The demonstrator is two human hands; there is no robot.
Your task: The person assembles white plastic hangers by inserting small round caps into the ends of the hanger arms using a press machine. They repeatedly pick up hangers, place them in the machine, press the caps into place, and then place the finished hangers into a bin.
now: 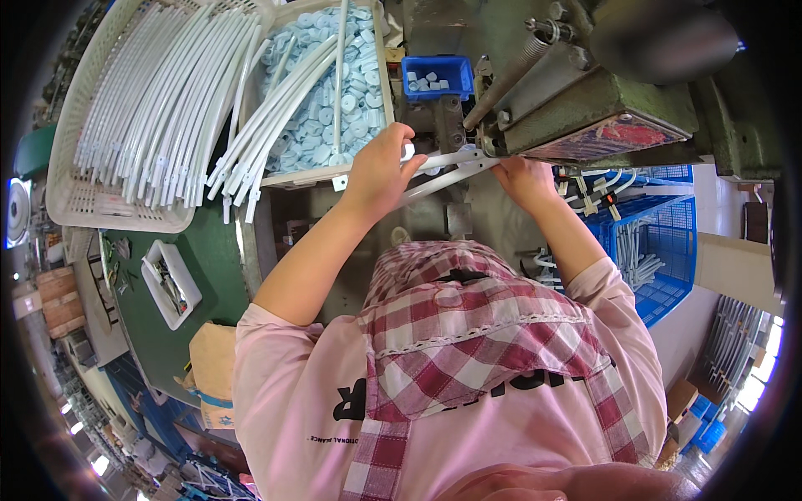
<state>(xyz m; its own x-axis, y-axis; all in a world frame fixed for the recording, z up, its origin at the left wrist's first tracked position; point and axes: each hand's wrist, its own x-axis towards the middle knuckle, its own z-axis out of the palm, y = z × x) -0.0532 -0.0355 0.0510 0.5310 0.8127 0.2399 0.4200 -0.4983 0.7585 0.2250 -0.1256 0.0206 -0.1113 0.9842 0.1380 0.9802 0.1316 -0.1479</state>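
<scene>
My left hand [379,166] is in front of the bin of pale blue plastic pieces. Between its thumb and forefinger is a small white piece [408,151], possibly a cap or a tube's end. Two white tubes [442,181] run from near this hand and meet under the press head. My right hand [526,178] grips them near their joined, drilled ends; its fingertips are partly hidden by the machine. The green metal press [564,119] stands just above that hand, with a coil spring [536,49] and a rod at its side.
A white plastic basket [59,181] of curved white tubes stands at left. Beside it, more tubes lie across the bin [307,178]. A small blue bin [438,94] holds white pieces. On the green table [219,275] sits a white tray [147,266]. Blue crates [686,250] with tubes stand at right.
</scene>
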